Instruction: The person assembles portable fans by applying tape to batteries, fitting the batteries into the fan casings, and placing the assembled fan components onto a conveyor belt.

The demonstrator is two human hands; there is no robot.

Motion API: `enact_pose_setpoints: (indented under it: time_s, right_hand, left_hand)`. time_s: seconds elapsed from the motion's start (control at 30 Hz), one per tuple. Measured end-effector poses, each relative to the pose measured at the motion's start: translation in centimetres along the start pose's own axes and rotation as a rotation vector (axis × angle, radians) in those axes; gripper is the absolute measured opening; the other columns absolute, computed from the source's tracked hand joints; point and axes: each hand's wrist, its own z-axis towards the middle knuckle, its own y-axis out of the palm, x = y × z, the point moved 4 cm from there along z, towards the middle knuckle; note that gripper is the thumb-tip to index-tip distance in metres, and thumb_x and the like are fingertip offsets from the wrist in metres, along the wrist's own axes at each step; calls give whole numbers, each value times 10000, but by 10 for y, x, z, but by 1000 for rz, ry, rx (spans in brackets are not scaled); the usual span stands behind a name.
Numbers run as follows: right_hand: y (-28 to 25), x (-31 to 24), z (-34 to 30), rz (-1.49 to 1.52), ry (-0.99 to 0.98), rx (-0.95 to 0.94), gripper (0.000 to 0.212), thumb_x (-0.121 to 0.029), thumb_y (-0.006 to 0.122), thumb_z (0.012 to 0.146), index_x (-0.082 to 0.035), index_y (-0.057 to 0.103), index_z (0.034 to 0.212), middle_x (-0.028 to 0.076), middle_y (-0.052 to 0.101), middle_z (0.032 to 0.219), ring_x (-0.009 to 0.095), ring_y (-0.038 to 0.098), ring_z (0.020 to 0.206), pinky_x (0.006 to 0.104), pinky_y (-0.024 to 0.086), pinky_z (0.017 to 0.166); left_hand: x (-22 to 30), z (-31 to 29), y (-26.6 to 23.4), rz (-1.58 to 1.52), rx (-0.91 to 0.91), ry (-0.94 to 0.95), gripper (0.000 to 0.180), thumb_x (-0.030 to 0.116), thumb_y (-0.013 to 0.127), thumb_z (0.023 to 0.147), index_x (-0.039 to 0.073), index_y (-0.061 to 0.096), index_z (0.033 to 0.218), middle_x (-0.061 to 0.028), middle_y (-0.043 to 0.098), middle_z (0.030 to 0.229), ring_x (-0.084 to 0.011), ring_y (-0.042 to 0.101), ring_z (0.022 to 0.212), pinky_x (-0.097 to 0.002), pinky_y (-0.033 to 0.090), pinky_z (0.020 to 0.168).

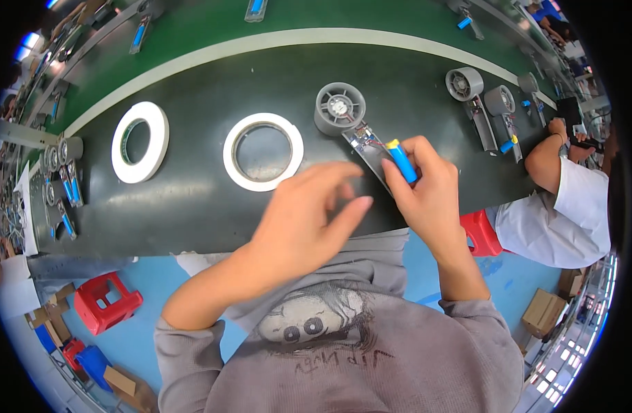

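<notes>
A: How do the hands stand?
B: The right hand (pixel 429 182) is clamped on a blue cylinder (pixel 403 165) with a yellow end, pinched between thumb and fingers. The left hand (pixel 298 217) looks empty, thumb and fingers apart, slightly blurred.

A: Where exactly is the cylinder?
B: Just beside the open handle (pixel 375 157) of a grey fan unit (pixel 339 108), which lies on the dark table (pixel 206 103). I can't tell whether they touch.

A: So which step is it?
B: I'd say the cylinder is being offered up to the handle, not yet seated. The next move probably calls for lining it up with the channel, minding the thin wires (pixel 372 140), while the left hand steadies the unit.

A: Any room to move?
B: Leftward are 2 white rolls: the near roll (pixel 229 153) beyond the left hand, the far roll (pixel 159 141) well apart from it. Rightward, a stretch of tabletop reaches to 3 similar units (pixel 465 84), with a co-worker's arm (pixel 546 162) past them.

A: And the edges?
B: The near edge (pixel 157 253) passes under the forearms, so a dropped cylinder could roll off. A pale strip (pixel 316 36) bounds the far side.
</notes>
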Motion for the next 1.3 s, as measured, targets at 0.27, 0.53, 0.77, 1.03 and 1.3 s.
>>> enact_pose_setpoints:
  time_s: [0.27,0.53,0.77,1.03,1.3]
  right_hand:
    - [3,-4,-20,114,-382,94,158,126,684,777,1,654,869,89,606,908,113,546,648,261,439,568]
    - [-12,8,-10,472,-263,-167,188,124,689,760,15,706,911,137,645,1120,123,599,718,268,492,616]
    - [-7,10,3,517,-456,-298,149,69,730,789,-9,686,908,100,667,1055,140,657,706,269,516,580]
    - [6,4,8,253,-622,-358,233,17,786,780,-32,667,974,38,660,832,140,579,571,278,456,531]
    - [14,8,15,379,-337,-341,623,-49,850,752,-22,645,1340,13,643,727,76,501,526,238,389,508]
  left_hand:
    - [-22,22,37,-562,-73,-173,215,217,614,1074,15,673,1032,8,649,823,-20,500,672,-205,375,565]
    - [-19,24,39,-715,-128,-383,308,280,581,1085,-3,689,1023,-80,719,855,-45,497,571,-203,364,514]
    - [-22,21,31,-777,-168,-461,344,289,558,1099,-24,673,1012,-115,749,864,-63,528,514,-217,399,463]
    - [-27,26,10,-616,-189,-444,291,251,569,1094,-2,634,965,-101,734,817,-51,531,521,-213,389,467]
    - [-25,24,5,-508,-94,-389,240,210,637,1057,-3,613,951,-82,726,773,-52,560,530,-213,405,482]
